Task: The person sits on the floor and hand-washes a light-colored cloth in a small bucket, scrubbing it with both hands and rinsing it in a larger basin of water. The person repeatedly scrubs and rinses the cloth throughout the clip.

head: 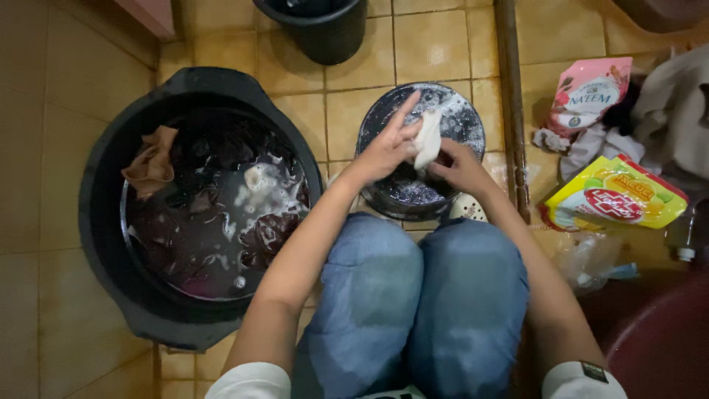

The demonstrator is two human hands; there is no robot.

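Hands meet over a small black basin of soapy water at twelve o'clock from the knees. A pale wet cloth is pinched by the left hand, fingers partly extended, and clasped from below by the right hand. At nine o'clock sits a large black tub of soaking dark laundry; detergent pouches lie at three o'clock.

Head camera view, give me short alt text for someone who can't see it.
Both hands, left hand and right hand, rub a white cloth over a small black basin of soapy water. A large black tub of soaking dark laundry sits to the left on the tiled floor.
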